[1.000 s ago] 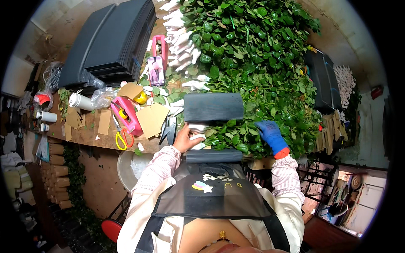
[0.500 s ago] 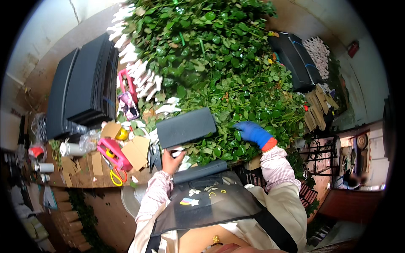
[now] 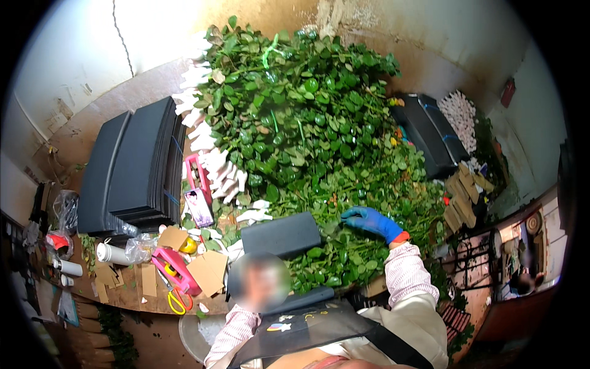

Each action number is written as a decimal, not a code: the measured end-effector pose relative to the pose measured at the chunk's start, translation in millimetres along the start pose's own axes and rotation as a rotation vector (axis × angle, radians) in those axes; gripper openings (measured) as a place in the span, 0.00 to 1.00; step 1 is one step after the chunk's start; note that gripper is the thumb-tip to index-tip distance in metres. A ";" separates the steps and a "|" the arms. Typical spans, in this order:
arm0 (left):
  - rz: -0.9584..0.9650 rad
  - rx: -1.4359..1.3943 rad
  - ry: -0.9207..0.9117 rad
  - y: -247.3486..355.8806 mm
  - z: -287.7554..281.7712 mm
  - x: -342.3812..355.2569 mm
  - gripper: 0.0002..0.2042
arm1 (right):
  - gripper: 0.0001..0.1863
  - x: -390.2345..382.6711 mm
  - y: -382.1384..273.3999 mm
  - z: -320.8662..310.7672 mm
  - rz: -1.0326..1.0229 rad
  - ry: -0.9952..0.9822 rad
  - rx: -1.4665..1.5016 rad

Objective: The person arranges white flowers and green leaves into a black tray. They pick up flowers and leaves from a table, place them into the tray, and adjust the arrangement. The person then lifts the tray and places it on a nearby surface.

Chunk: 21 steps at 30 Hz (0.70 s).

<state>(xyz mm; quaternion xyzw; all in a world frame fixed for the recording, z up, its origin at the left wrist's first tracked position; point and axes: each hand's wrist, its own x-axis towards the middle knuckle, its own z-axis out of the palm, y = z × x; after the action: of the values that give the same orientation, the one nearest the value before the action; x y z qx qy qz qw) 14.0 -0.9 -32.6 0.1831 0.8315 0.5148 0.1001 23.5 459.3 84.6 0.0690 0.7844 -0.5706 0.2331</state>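
Observation:
My right hand (image 3: 372,222), in a blue glove, reaches over the leafy green stems (image 3: 344,184) with its fingers stretched out and apart. My left hand (image 3: 258,283) is bare and sits at the near edge of the workbench. A round blur covers its fingers, so any hold is hidden. Just beyond it lies a dark grey folded sheet (image 3: 281,234) resting on the foliage. A second dark grey piece (image 3: 301,300) lies along the bench edge by my apron. White wrapped ends (image 3: 215,169) line the left side of the heaped stems.
Stacked dark sheets (image 3: 144,163) stand at left, and another dark stack (image 3: 430,135) at right. A pink tape dispenser (image 3: 175,270), orange-and-yellow scissors (image 3: 179,301), cardboard pieces (image 3: 208,273) and a white cup (image 3: 112,254) lie near left. A phone (image 3: 198,208) lies beside the stems.
The view has tilted upward, so the bench appears lower. My gloved right hand now shows its fingers more stretched out. My left hand stays near the folded sheet, now blurred.

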 end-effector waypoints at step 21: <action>0.015 0.000 -0.101 19.9 -9.5 12.5 0.23 | 0.09 289.9 -363.5 -107.4 -0.619 1.265 -1.421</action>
<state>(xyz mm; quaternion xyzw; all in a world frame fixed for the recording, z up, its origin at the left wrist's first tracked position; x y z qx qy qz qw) 3.2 4.4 -10.3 0.2150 0.8240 0.5058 0.1381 -399.1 389.9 295.3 -0.0025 0.9068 0.1367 -0.3988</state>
